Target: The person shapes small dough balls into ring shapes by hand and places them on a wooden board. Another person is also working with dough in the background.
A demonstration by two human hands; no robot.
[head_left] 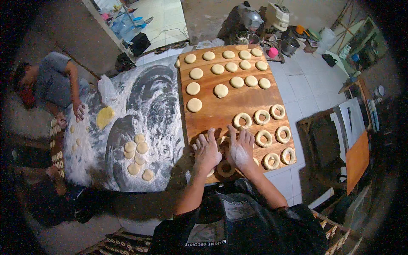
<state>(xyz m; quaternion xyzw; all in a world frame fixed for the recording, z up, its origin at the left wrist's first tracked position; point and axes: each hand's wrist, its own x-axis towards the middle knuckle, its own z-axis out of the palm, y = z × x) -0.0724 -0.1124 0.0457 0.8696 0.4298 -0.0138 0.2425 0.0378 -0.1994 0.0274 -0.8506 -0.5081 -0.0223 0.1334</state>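
Note:
My left hand and my right hand are side by side, low over the near part of a brown wooden board. Both have flour on them, and their fingers are spread, thumbs pointing up the board. A dough ring shows partly between them; whether the fingertips touch it is hidden. Another dough ring lies below, between my wrists. To the right of my right hand are several finished-looking rings, such as one dough ring. Several flat dough rounds sit in rows on the far part.
Left of the board is a floured table with several small dough discs, a yellow dough sheet and a plastic bag. A co-worker bends over its left edge. Beyond the board are a pink cup and pots.

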